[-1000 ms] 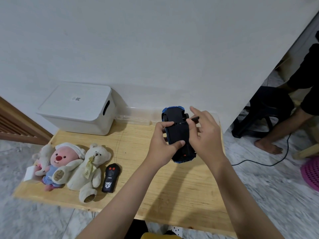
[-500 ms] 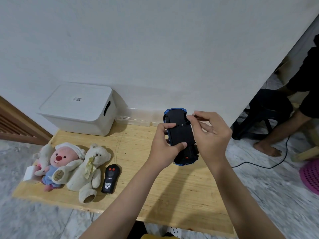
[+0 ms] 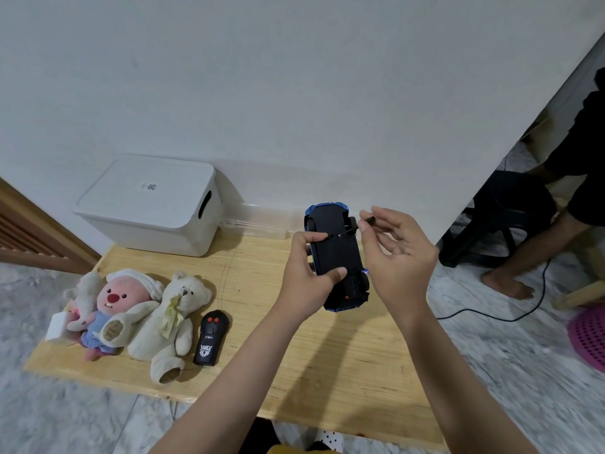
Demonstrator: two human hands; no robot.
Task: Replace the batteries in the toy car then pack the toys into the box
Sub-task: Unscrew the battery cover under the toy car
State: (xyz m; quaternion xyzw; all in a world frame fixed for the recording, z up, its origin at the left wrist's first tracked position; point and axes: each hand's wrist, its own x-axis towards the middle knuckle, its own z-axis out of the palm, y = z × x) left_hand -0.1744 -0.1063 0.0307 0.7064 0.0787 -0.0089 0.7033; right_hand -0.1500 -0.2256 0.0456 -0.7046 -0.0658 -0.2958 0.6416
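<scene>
A blue toy car (image 3: 337, 253) is held upside down above the wooden table (image 3: 294, 348), its black underside facing me. My left hand (image 3: 307, 276) grips the car's left side, thumb across the underside. My right hand (image 3: 393, 253) pinches a thin black screwdriver (image 3: 368, 221) whose tip rests at a screw near the car's far end. A white lidded box (image 3: 154, 204) stands at the table's back left. A pink plush (image 3: 114, 309), a cream teddy bear (image 3: 170, 326) and a black remote control (image 3: 209, 339) lie at the left.
A clear plastic tray (image 3: 258, 221) lies against the wall behind the car. A small white block (image 3: 57, 326) sits at the table's left edge. Another person's leg and a black stool (image 3: 501, 221) are at the right, with a black cable (image 3: 510, 309) and pink basket (image 3: 589, 335) on the floor.
My right hand has opened out from the car's side and moved slightly up and right, turning the screwdriver. The car has stayed in my left hand, tilted only slightly.
</scene>
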